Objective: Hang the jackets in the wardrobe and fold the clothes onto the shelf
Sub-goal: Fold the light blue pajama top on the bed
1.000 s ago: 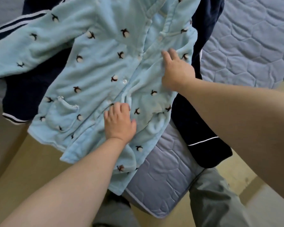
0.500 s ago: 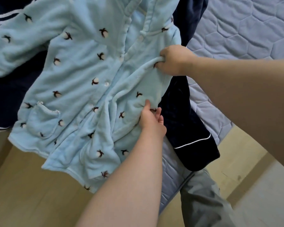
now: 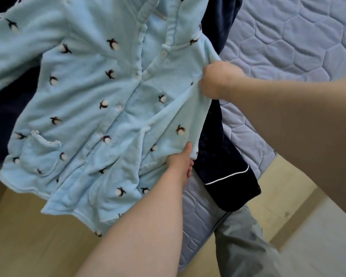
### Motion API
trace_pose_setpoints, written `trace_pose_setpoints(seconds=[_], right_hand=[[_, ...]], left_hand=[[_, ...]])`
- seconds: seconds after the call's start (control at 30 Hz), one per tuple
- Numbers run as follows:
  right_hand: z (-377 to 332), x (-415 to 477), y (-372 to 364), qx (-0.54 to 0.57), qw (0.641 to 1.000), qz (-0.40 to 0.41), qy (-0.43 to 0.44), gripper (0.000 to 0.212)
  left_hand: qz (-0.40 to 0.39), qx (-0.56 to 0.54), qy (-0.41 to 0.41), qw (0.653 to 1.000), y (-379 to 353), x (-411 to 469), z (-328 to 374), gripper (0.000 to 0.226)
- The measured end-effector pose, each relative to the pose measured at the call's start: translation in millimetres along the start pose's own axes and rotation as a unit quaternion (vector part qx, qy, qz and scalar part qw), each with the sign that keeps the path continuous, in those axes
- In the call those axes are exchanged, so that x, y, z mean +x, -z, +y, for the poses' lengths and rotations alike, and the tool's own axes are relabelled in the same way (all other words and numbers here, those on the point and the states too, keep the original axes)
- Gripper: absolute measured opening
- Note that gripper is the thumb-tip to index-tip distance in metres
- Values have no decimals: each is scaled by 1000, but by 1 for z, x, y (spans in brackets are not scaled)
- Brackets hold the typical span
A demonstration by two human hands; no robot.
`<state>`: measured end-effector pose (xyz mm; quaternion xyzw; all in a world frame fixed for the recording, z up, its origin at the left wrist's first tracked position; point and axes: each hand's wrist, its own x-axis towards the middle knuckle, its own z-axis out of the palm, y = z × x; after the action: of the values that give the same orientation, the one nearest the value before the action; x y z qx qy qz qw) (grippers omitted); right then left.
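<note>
light-blue fleece pyjama top with dark bird print [image 3: 100, 108] spread on quilted grey mattress [image 3: 300, 37] | right hand [image 3: 218, 80] and left hand [image 3: 181, 159] pinch its right side edge | risk: fleece may slip from these small pinches, dragging navy garment [image 3: 224, 172] beneath fingers

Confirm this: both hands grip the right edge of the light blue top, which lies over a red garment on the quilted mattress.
Not red. The head view shows the garment under the light blue top is dark navy with white piping. The rest stands: left hand and right hand grip its right edge, on the quilted mattress.
</note>
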<state>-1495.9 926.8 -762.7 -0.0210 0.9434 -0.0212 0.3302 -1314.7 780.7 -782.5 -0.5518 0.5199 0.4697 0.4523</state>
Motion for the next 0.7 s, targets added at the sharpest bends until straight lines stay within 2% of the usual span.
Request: trace_pose_setpoints(seconds=[0.07,0.13,0.2,0.27,0.3,0.33,0.4,0.47,0.5,0.57,0.63,0.7], right_hand=[[-15,-9,-3,-61,998,9,-32,30],[-36,-19,-4,-166,984,38,-44,42],[-60,-29,-9,-213,975,70,-3,52],[-82,-41,-17,-196,972,88,91,60],[-93,-48,-23,-185,967,95,147,61],[-102,-55,-29,-174,959,97,200,57],[-119,-66,-38,-165,945,97,264,46],[-133,-71,-46,-173,946,97,256,41],[-139,-71,-49,-178,951,90,237,39],[-147,-67,-51,-184,962,63,190,35],[-153,-61,-50,-184,972,34,139,33],[-158,-54,-45,-176,979,19,105,30]], left_hand=[[-16,0,2,1000,2,3,3,39],[-59,-18,-31,998,11,-1,-1,24],[-79,0,-80,994,28,-6,-11,17],[8,149,-170,974,53,-10,-25,15],[87,248,-218,940,67,-12,-33,12],[169,331,-262,891,83,-15,-41,8],[273,430,-333,793,115,-19,-55,20],[339,510,-347,711,143,-17,-64,41],[357,530,-334,693,156,-15,-66,49],[361,546,-306,691,177,-11,-65,55],[328,557,-308,698,192,-7,-58,57],[270,526,-314,743,207,-7,-36,51]])
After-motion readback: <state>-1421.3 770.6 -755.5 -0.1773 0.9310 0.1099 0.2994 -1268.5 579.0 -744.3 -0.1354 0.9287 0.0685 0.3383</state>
